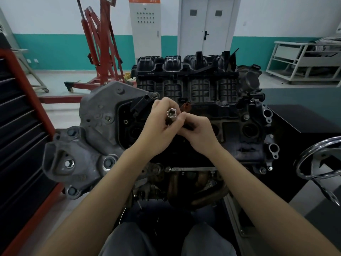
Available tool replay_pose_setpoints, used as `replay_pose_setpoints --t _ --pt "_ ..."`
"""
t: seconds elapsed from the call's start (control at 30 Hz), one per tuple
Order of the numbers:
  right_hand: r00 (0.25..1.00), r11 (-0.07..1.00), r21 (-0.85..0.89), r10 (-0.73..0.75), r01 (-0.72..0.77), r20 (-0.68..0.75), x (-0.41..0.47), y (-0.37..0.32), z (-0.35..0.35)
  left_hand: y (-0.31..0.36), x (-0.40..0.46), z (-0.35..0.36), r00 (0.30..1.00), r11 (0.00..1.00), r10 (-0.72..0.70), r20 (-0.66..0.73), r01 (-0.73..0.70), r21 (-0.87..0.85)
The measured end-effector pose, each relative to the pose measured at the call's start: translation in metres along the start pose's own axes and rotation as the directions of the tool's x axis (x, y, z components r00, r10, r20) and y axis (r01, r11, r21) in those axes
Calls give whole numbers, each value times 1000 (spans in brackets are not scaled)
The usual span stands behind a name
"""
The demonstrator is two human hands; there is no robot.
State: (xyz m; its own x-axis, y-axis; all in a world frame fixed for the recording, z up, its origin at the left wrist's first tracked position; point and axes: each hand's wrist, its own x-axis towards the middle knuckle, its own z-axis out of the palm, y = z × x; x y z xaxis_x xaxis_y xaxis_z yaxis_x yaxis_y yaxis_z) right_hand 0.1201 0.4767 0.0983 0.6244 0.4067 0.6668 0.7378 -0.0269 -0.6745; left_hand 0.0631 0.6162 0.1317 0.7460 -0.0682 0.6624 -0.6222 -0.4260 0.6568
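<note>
Grips a chrome socket [171, 113] in curled fingers of the left hand [156, 130]; pinches a dark part [187, 127] with the right hand [200, 134].

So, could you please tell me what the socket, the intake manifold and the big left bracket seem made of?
Socket: probably chromed steel, given its bright mirror-like shine. Intake manifold: likely moulded plastic, matt black with ribbed grid. Bracket: seemingly cast aluminium, dull grey, grainy, unpainted.
</note>
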Motion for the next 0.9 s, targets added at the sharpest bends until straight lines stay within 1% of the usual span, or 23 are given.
replay_pose_setpoints --t 0.1,0.13,0.2,0.27,0.3,0.4,0.47,0.57,0.63,0.7,0.73,0.8,0.87,0.9 --pt "995 1000 8 -28 29 -94 -1 2 3 2 -4 -5 991 999 21 -135 -16 40" --pt "995 999 -4 -37 37 -94 -1 2 3 4 -5 -6 983 999 18 -182 -13 30" --pt "998 997 -53 -54 52 -39 -2 3 2 7 -8 -6 970 1000 -20 -242 19 -5" --pt "998 994 -95 -59 62 32 -3 3 3 9 -10 -6 972 998 -44 -232 35 -43" --pt "998 994 -93 -54 57 29 -3 3 3 10 -11 -6 977 997 -40 -210 26 -70" --pt "997 1000 -22 -24 22 -71 -4 3 3 14 -13 -8 992 988 -5 -126 -14 -151" --pt "996 1000 -9 -7 6 -85 -4 3 4 15 -14 -9 995 995 10 -98 -20 -99" --pt "998 999 -34 -13 11 -64 -3 2 5 17 -14 -9 988 1000 4 -156 -5 -6" --pt "1000 998 -56 -29 29 2 -3 2 3 17 -15 -8 985 1000 3 -170 -3 4" --pt "997 997 -63 -30 34 66 -3 4 1 17 -17 -9 988 999 -16 -153 9 -47" --pt "998 999 -46 -20 23 65 -2 5 1 16 -18 -10 990 996 -19 -136 8 -84" --pt "1000 1000 24 12 -13 15 -2 5 4 17 -19 -12 994 989 -16 -113 0 -145" --pt "999 995 97 38 -34 -39 -2 4 7 17 -20 -13 993 990 -5 -119 -12 -142" --pt "998 995 99 28 -23 -48 -2 4 9 16 -19 -12 991 994 5 -130 -20 -112"
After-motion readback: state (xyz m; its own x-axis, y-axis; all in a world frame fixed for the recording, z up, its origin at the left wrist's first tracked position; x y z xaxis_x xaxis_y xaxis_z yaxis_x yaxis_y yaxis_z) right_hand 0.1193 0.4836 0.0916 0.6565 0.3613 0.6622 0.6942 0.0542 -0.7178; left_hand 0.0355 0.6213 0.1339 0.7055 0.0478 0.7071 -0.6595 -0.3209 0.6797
